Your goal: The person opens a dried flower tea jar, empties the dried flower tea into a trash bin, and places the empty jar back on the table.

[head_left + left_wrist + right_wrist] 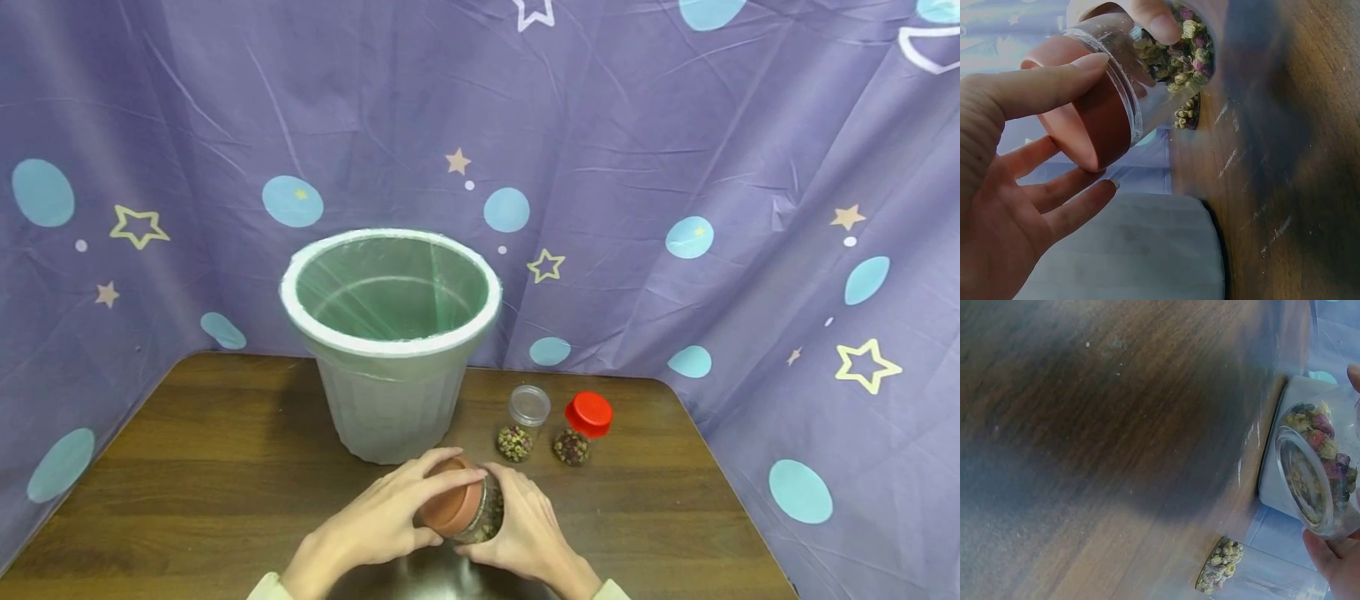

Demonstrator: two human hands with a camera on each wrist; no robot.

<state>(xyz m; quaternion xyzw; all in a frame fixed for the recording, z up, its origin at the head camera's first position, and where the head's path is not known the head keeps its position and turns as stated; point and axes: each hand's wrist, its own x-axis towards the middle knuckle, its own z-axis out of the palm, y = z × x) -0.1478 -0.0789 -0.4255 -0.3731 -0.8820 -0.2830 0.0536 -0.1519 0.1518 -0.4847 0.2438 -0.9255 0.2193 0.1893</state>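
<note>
Held between both hands is a clear jar (491, 510) of dried flower buds, capped with an orange-brown lid (452, 505). The jar leans, its lid end toward the left hand (378, 518). That hand pinches the lid, thumb on one side and fingers on the other, as the left wrist view shows. The right hand (531, 527) grips the jar's glass body, thumb and fingers on opposite sides. In the right wrist view the jar's round base (1304, 478) faces the camera, tilted above the table, and yellowish and pink-purple buds (1329, 447) show through the wall.
A large whitish bucket (390, 400) with a greenish inside stands at the back, left of centre. Right of it are two small jars of buds, one with a clear lid (529, 405), one with a red lid (589, 414). A purple patterned curtain (600, 167) surrounds the wooden table (660, 517).
</note>
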